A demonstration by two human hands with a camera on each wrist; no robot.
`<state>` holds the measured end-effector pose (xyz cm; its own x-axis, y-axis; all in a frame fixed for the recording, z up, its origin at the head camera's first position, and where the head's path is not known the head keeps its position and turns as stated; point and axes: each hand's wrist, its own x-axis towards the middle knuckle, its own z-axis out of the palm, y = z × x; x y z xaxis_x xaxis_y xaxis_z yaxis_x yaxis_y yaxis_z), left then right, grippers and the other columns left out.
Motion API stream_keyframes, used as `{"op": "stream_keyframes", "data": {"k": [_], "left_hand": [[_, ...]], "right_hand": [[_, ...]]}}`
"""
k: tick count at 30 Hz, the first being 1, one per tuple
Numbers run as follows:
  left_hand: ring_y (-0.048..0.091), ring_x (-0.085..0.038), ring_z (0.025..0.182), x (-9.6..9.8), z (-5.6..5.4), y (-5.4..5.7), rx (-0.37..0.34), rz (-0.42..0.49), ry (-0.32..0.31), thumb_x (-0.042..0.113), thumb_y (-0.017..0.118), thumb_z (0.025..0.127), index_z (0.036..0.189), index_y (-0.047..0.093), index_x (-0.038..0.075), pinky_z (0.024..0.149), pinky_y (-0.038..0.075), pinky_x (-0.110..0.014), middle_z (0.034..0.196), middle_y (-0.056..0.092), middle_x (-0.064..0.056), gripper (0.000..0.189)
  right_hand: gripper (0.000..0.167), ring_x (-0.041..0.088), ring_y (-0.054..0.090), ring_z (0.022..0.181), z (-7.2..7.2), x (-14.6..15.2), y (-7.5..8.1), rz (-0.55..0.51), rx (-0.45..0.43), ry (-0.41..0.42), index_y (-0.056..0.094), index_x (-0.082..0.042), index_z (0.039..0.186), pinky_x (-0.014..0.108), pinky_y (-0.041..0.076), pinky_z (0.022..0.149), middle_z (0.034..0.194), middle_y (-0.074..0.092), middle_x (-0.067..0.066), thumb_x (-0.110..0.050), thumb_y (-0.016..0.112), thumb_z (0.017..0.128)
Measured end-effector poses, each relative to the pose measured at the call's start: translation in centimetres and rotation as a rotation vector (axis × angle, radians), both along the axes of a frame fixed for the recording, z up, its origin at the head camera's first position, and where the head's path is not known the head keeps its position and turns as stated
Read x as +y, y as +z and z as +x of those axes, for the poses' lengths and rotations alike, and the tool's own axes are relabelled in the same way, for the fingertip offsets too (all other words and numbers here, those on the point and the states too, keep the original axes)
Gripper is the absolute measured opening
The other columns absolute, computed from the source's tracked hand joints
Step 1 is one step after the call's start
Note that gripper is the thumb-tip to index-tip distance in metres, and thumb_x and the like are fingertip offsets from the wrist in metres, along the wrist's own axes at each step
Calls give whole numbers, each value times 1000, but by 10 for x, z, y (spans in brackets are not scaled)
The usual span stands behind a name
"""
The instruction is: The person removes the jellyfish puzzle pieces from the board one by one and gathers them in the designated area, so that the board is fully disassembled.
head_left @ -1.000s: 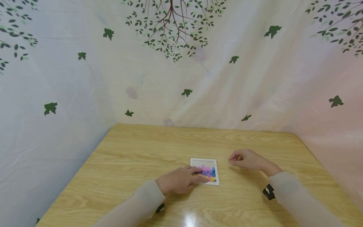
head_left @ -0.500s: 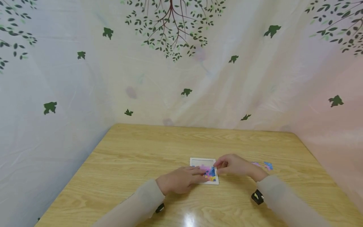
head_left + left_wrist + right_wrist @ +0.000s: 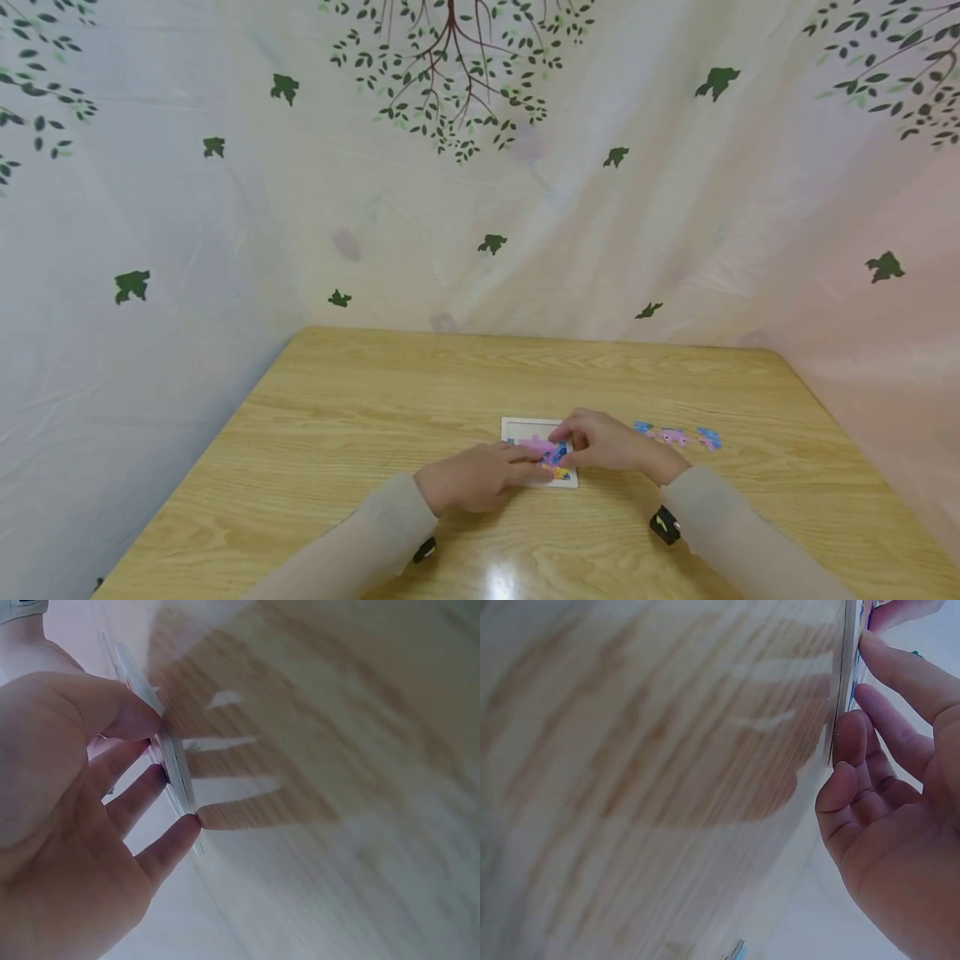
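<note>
A small jigsaw puzzle in a white frame tray [image 3: 517, 422] lies on the table, its near part filled with pink, blue and yellow pieces. My left hand [image 3: 480, 477] rests on the left of it, fingers extended over the pieces. In the left wrist view its thumb and fingertips [image 3: 180, 832] touch the tray edge. My right hand [image 3: 611, 446] is at the tray's right side, thumb and index finger bent around a blue puzzle piece [image 3: 555, 455]. The fingers partly hide that piece. From the right wrist view, the other fingers [image 3: 836, 787] curl beside the tray edge.
Several loose puzzle pieces lie right of the tray: a blue one [image 3: 642, 427], a pink one [image 3: 673, 437] and a blue-and-pink one [image 3: 708, 438]. The wooden table [image 3: 375, 383] meets a leaf-patterned curtain [image 3: 420, 275] at its far edge.
My right hand has moved left from beside the tray onto its right side, uncovering the loose pieces. The left hand has stayed on the puzzle.
</note>
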<state>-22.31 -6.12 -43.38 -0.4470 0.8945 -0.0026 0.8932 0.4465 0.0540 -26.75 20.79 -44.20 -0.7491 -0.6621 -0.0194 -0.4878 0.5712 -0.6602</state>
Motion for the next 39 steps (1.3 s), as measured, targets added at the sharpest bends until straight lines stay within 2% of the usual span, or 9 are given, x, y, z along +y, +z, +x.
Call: {"op": "stream_keyframes", "data": {"k": [4, 11, 18, 23, 28, 34, 39], "left_hand": [[51, -27, 138, 1, 1, 0, -1, -31, 28, 15, 58, 105, 152, 52, 26, 113, 44, -38, 157, 47, -5, 49], [49, -27, 139, 2, 3, 2, 1, -35, 49, 16, 58, 105, 151, 53, 26, 112, 45, -40, 158, 45, -7, 47], [47, -24, 140, 3, 0, 0, -40, -69, 66, 16, 58, 105, 154, 49, 29, 114, 42, -38, 161, 40, -6, 51], [47, -25, 140, 3, -2, -1, -41, -66, 64, 16, 58, 104, 153, 50, 29, 114, 42, -39, 160, 42, -6, 51], [48, -25, 141, 3, -2, 0, -25, -65, 56, 16, 59, 104, 153, 51, 29, 114, 43, -40, 158, 45, -7, 51], [47, -24, 141, 4, 1, 5, -29, -87, 79, 16, 60, 103, 152, 51, 31, 114, 42, -37, 159, 44, -6, 52], [46, -24, 142, 4, 1, 5, -61, -84, 89, 14, 59, 103, 153, 51, 31, 115, 41, -38, 160, 42, -6, 53]], "right_hand": [[28, 10, 51, 79, -1, -1, 0, 2, -5, 9, 71, -5, 118, 24, 46, 67, 101, 58, 3, -18, 76, 93], [26, 12, 51, 81, -2, -3, 1, 16, -22, 15, 69, -4, 116, 24, 46, 69, 98, 58, 3, -17, 75, 94], [26, 12, 50, 81, -2, -3, 4, 9, -49, 24, 68, -2, 116, 24, 46, 70, 97, 58, 5, -14, 74, 94], [25, 14, 49, 82, -4, -4, 4, -3, -51, 31, 67, -1, 115, 25, 44, 70, 97, 57, 6, -13, 74, 93], [26, 15, 49, 83, -5, -4, 2, -6, -61, 31, 65, -2, 115, 24, 44, 71, 97, 56, 6, -12, 74, 93], [21, 16, 52, 84, -8, -5, -1, -42, -91, 42, 59, -5, 111, 26, 47, 73, 102, 59, 5, -5, 70, 93], [15, 17, 55, 86, -7, -6, -2, -54, -96, 39, 58, -8, 109, 27, 49, 75, 102, 62, 4, -8, 67, 98]]}}
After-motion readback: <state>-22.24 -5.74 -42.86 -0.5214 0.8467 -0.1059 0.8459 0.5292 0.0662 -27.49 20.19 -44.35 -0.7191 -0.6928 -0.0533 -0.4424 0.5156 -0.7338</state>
